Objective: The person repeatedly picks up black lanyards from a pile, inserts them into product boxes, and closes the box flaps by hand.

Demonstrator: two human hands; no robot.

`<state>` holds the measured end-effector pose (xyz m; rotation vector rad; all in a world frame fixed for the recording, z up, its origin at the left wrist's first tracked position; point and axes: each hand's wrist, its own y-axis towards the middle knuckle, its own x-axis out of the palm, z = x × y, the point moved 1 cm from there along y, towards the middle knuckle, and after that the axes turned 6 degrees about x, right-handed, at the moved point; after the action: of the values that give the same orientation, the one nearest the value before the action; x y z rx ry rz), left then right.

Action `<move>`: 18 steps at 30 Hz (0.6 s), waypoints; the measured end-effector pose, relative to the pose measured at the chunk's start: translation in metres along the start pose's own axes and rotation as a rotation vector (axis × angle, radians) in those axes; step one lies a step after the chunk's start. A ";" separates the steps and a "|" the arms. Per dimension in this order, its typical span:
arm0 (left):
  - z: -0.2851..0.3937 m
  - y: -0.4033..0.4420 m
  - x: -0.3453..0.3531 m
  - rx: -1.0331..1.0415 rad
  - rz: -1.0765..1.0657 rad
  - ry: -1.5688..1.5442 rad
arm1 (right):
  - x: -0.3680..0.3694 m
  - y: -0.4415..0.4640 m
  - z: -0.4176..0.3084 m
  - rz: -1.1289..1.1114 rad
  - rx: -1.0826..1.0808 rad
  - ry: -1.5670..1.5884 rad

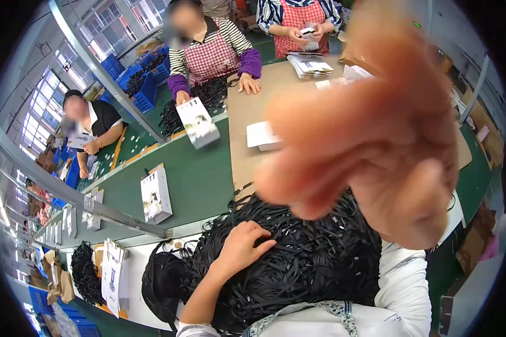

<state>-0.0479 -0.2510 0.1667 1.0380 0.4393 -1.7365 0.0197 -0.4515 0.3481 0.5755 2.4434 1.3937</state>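
Observation:
A large heap of black straps [315,258] lies in front of me. On its left part rests my left hand [244,247], palm down, fingers slightly bent and apart, with nothing visible in it. My right hand [376,129] is raised very close to the camera and blurred. Its fingers are curled, and whatever they may hold cannot be made out. Partly behind its fingers, a small white box [261,135] lies on the brown cardboard sheet [244,112].
Across the green bench [211,180], one person holds a white printed box [198,121]; another handles a small item. A third person sits at the left. A printed box [156,194] stands nearby. White packages [113,278] and metal posts are at the left.

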 end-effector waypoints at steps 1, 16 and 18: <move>0.001 0.002 0.002 0.009 -0.056 0.054 | -0.016 0.012 -0.002 -0.009 0.004 0.031; 0.006 -0.003 -0.027 0.048 0.391 -0.658 | 0.063 -0.027 -0.081 0.234 -0.629 -0.058; 0.020 0.002 -0.035 0.154 0.478 -0.894 | 0.062 -0.034 -0.076 0.214 -0.886 -0.386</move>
<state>-0.0509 -0.2462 0.2067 0.3324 -0.4787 -1.6083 -0.0743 -0.4955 0.3548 0.7745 1.3004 2.0045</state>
